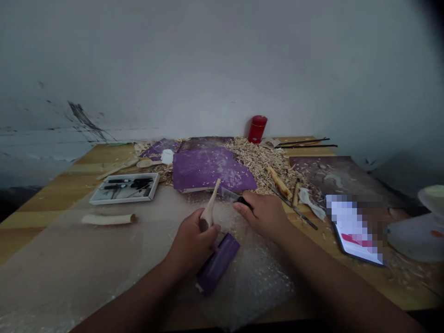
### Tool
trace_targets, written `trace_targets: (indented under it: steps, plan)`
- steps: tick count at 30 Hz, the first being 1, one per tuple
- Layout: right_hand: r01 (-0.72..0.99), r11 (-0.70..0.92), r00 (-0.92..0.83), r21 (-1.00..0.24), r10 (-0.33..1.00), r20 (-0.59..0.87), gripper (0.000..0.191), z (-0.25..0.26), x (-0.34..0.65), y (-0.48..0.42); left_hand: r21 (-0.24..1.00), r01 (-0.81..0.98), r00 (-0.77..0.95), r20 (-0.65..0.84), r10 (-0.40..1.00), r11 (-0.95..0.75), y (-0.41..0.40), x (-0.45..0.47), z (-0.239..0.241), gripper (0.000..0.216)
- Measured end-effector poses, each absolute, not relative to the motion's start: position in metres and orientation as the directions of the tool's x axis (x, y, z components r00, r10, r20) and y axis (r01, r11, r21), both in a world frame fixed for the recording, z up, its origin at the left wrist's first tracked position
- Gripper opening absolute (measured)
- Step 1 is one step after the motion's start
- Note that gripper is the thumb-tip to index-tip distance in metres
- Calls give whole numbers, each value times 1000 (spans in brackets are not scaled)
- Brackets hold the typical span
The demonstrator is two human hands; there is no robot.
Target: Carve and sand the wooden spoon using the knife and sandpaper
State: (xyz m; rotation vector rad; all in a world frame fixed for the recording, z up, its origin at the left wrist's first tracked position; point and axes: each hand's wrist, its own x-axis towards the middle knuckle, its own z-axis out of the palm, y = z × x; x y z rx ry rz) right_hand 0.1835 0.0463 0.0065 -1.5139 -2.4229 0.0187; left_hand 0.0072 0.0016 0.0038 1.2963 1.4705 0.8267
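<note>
My left hand (194,238) is closed around the bowl end of a pale wooden spoon (211,203), its tapering handle pointing up and away from me. Fingers of my right hand (265,215) wrap the black handle of a knife (229,195). The knife's blade points left, close to the spoon's handle; whether they touch I cannot tell. Below my left hand lies a purple sandpaper-wrapped block (222,266) on the clear plastic sheet (152,259). A larger purple sandpaper sheet (208,166) is spread just beyond the spoon.
Wood shavings (267,159) are heaped at the back, near a red canister (257,128). A white tray of tools (154,187) and a wooden stick (108,219) lie left. Right are a long thin file (305,217), a lit phone (357,236) and a white lamp base (412,238).
</note>
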Motion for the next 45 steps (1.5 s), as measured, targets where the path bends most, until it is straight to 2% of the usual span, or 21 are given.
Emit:
trace_targets:
  steps: [5, 8, 11, 18, 22, 26, 28, 30, 32, 35, 37, 41, 45]
  plan:
    - [695, 591, -595, -410, 792, 134, 43, 7, 174, 39, 865, 489, 15, -140, 990, 115, 3, 7, 0, 10]
    - [643, 617, -663, -453, 745, 75, 42, 5, 168, 35, 818, 575, 45, -44, 998, 10, 3, 6, -4, 6]
    - [669, 624, -662, -404, 747, 57, 46, 3, 167, 34, 775, 630, 82, 1, 997, -53, 2, 5, -6, 4]
    - [789, 590, -577, -171, 807, 126, 50, 0, 171, 40, 693, 720, 27, 38, 999, -45, 1, 6, 0, 12]
    - [837, 540, -525, -87, 838, 149, 52, 1, 179, 47, 782, 622, 20, -57, 998, 33, 2, 4, 1, 14]
    - [927, 367, -341, -74, 910, 234, 50, 3, 193, 57, 862, 493, -5, -130, 992, 116, 2, 2, 2, 13]
    - [934, 324, -277, -150, 923, 268, 48, 2, 197, 60, 896, 418, 7, -168, 986, 150, 2, 2, 3, 12]
    - [895, 366, -296, -257, 916, 271, 47, 1, 195, 60, 938, 282, 49, -222, 974, 200, 2, 3, 2, 11]
    - [818, 455, -392, -352, 889, 239, 46, -1, 188, 55, 960, 86, 110, -274, 955, 266, 1, 6, 2, 10]
    - [687, 575, -575, -443, 804, 151, 42, 0, 176, 45, 924, -153, 221, -313, 924, 350, -1, 10, 1, 9]
    - [635, 610, -651, -474, 753, 96, 41, 2, 171, 40, 909, -178, 273, -322, 907, 376, -2, 13, 0, 10]
    - [614, 622, -695, -486, 718, 40, 44, 5, 170, 36, 931, -64, 248, -334, 909, 360, -3, 13, -4, 10]
    - [712, 617, -627, -337, 773, 91, 46, 6, 173, 39, 940, -1, 190, -336, 922, 342, -3, 11, -7, 9]
